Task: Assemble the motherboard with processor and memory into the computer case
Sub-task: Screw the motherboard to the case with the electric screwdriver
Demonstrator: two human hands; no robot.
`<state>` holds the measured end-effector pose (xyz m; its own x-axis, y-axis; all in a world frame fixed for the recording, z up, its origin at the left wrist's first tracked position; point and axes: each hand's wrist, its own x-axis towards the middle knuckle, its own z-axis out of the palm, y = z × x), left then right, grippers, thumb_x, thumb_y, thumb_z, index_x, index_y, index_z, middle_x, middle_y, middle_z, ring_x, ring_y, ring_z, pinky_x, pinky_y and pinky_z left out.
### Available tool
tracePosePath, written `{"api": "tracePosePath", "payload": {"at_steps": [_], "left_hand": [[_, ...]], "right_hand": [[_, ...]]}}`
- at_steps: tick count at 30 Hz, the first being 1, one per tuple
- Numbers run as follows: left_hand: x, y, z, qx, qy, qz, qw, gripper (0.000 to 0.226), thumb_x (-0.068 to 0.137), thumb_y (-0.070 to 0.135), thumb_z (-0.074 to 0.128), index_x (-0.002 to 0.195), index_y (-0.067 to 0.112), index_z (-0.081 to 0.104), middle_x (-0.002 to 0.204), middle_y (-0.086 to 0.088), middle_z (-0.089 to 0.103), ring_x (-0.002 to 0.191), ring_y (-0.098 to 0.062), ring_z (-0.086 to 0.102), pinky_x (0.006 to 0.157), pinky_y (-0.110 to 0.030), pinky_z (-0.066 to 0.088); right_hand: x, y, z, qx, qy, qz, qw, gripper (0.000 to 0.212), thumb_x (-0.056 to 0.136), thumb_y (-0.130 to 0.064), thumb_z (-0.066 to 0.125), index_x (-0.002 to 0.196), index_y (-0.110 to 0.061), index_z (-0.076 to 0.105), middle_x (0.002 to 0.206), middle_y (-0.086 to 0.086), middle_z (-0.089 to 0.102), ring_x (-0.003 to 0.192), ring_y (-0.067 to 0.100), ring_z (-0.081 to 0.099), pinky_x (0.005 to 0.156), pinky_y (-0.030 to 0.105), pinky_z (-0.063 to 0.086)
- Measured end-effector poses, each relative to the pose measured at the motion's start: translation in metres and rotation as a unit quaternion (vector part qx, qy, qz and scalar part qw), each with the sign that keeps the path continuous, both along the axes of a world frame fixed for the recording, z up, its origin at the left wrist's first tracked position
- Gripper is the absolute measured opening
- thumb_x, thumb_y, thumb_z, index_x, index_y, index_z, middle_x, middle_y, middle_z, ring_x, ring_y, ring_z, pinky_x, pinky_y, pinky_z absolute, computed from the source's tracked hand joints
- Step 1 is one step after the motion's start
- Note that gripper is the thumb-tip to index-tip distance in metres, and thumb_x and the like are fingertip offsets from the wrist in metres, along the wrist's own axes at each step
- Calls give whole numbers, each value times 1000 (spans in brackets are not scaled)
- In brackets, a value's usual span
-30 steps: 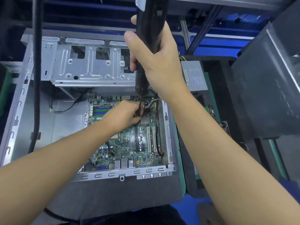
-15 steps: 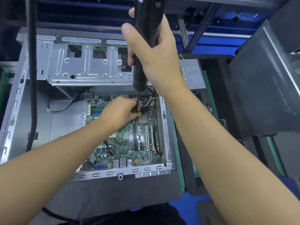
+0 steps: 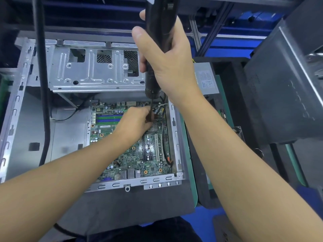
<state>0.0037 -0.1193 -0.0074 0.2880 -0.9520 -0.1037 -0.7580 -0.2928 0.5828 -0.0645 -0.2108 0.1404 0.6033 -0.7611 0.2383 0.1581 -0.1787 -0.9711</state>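
Your right hand (image 3: 169, 67) is raised above the open computer case (image 3: 136, 182), fingers and thumb wrapped tightly round the black barrel of an electric screwdriver (image 3: 157, 16), which stands upright. Its thin bit (image 3: 151, 106) points straight down toward the far right corner of the motherboard (image 3: 132, 159).

Your left hand (image 3: 135, 123) reaches in across the board, fingers curled. The fingertips (image 3: 148, 119) are closed on the lower end of the bit, just beside a small finned heatsink (image 3: 153, 127). The tip of the bit and whatever lies under it are hidden by the fingers.

The motherboard lies flat on the case floor, set against the case's right wall and near rim. Its blue and green memory slots (image 3: 109, 118) run just left of your left hand, and white expansion slots (image 3: 157, 147) lie nearer you, along the board's right edge.

A metal drive cage (image 3: 90, 72) spans the case's far edge. A grey power supply (image 3: 206, 79) sits outside the case's right wall. A thick black cable (image 3: 42, 75) hangs over the case's left side.
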Motion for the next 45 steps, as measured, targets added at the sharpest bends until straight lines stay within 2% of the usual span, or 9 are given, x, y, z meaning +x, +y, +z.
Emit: {"api": "tracePosePath", "payload": {"at_steps": [6,10,14,19,23,27,30,38,45], "left_hand": [[-8,-4,0,-21,79,58,995,10,81,7,72,87,15,70,82,7,67,77,-9,64,77,-17,47],[2,-6,-2,9,143,64,988,11,78,10,78,80,17,70,81,5,71,77,-9,67,67,-14,49],[17,-7,-1,15,65,-42,997,10,79,15,80,82,15,71,86,7,71,78,-9,65,80,-23,52],[41,-1,-2,-40,0,-73,997,11,77,16,82,85,12,75,88,7,72,74,-2,60,77,7,34],[46,-3,-6,-57,11,-83,995,13,77,12,81,84,14,71,88,6,69,77,-7,65,76,-9,47],[44,0,-12,-53,10,-116,992,18,77,12,80,86,17,65,89,11,61,75,0,61,76,-7,48],[42,0,-15,-47,-12,-152,987,16,78,12,80,86,11,66,92,5,62,83,-11,64,83,-29,55],[39,-1,-31,-41,-45,-162,985,24,80,12,76,98,13,60,98,0,60,90,-18,58,82,-30,50],[40,6,-39,-47,-109,-169,978,29,83,15,75,104,8,57,99,-9,59,92,-31,57,77,-41,51]], "right_hand": [[3,1,3,-24,-3,15,1000,25,95,-8,66,111,6,53,73,7,52,55,22,51,55,30,49],[2,0,0,-21,3,18,1000,17,96,-6,64,110,-5,55,70,1,54,55,21,52,56,29,49],[5,1,-6,-14,3,10,1000,19,97,-7,64,113,-4,55,67,-1,55,55,21,52,57,30,50],[20,4,-7,-32,-20,14,999,24,95,-6,65,112,6,54,66,-2,55,52,18,53,56,30,49],[27,6,-8,-28,-21,20,999,24,93,-7,67,113,2,57,72,4,55,54,18,52,56,32,50],[22,6,-15,-22,-13,32,999,19,94,-6,66,111,-4,55,73,9,54,55,19,52,56,34,52],[16,7,-21,-14,-12,36,999,19,95,-8,65,110,-13,56,74,15,52,57,20,52,57,35,52],[8,8,-30,4,-13,22,1000,22,94,-10,66,108,-24,58,66,-10,57,53,16,53,58,26,49],[1,12,-36,15,-19,19,1000,26,93,-3,66,116,-12,56,71,-5,53,56,18,53,58,29,50]]}}
